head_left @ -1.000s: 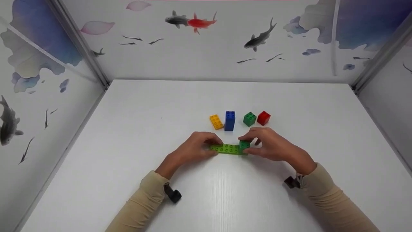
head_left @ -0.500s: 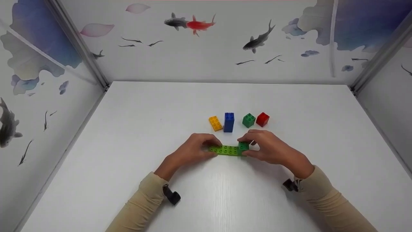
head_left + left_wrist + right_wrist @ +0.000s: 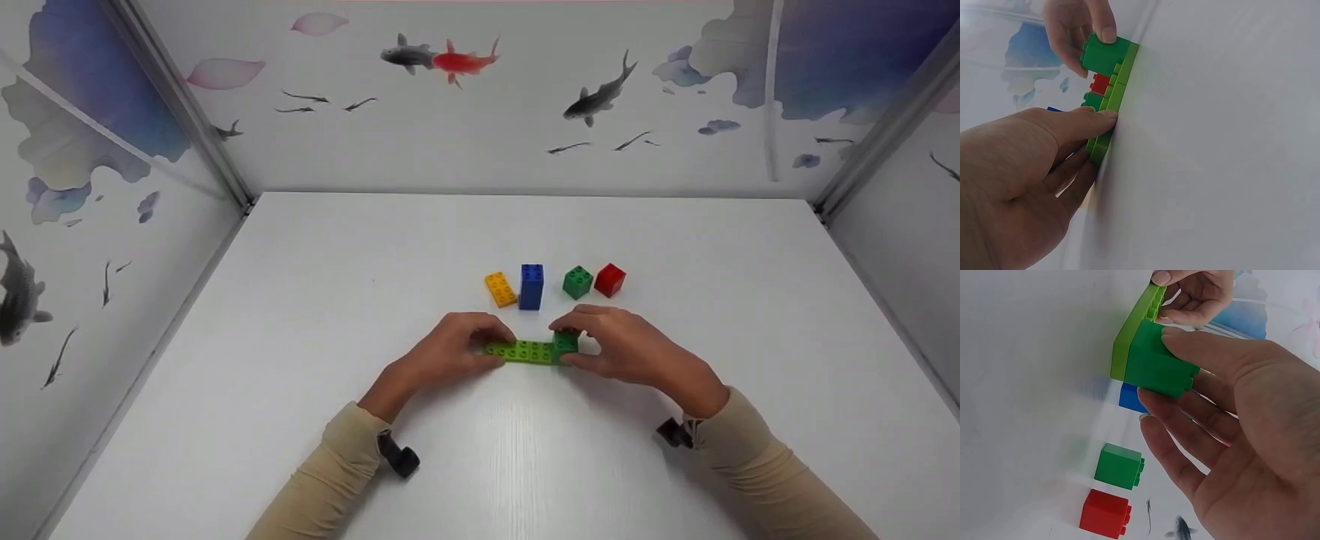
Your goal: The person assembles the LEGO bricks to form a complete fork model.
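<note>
A long, flat light green toy building brick (image 3: pixel 529 351) lies on the table, studs up. My left hand (image 3: pixel 457 346) grips its left end between thumb and fingers. On its right end sits a dark green square brick (image 3: pixel 565 343). My right hand (image 3: pixel 634 345) pinches that brick, with the thumb (image 3: pixel 1185 343) on the near face and fingers on the far side. In the right wrist view, the dark green brick (image 3: pixel 1157 363) is flush with the end of the light green one. The left wrist view shows its base right against the studs.
Behind the hands stand a yellow flat brick (image 3: pixel 500 289), a tall blue brick (image 3: pixel 531 287), another green brick (image 3: pixel 577 282) and a red brick (image 3: pixel 610 280). The white table (image 3: pixel 360 255) is enclosed by patterned panels at the back (image 3: pixel 465 135) and sides.
The head view has shifted slightly, so everything sits a little lower and further left. Both hands keep their grips, and the bricks hold their places relative to each other.
</note>
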{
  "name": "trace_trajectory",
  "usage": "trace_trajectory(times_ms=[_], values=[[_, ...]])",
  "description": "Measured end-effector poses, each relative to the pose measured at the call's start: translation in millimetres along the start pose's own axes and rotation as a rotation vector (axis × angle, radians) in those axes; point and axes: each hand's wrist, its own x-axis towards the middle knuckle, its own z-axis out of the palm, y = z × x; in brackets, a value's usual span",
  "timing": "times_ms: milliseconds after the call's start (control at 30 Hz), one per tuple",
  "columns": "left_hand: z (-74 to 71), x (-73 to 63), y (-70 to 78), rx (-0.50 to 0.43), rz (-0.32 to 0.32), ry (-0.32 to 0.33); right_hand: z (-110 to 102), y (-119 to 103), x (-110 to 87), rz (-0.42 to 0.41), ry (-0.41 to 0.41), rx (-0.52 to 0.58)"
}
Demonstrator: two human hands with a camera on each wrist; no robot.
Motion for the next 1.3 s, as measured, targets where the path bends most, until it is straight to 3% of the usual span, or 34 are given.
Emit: trace_trajectory(times_ms=[167,467,1033,1300], values=[[0.8,-0.2,-0.4,0.011,-0.004,0.014,-4.6,3.9,-0.3,0.004,0.006,0.039],[0.4,1.5,-1.0,0.011,-0.019,0.011,-16.5,25.4,1.5,-0.006,0.14,0.149],[2.8,-0.8,-1.9,0.0,-0.038,-0.001,-15.3,67.8,6.6,0.058,0.439,0.073],[1.1,-1.5,-2.8,-0.006,-0.037,0.003,-16.2,75.3,10.8,0.158,0.415,0.12]])
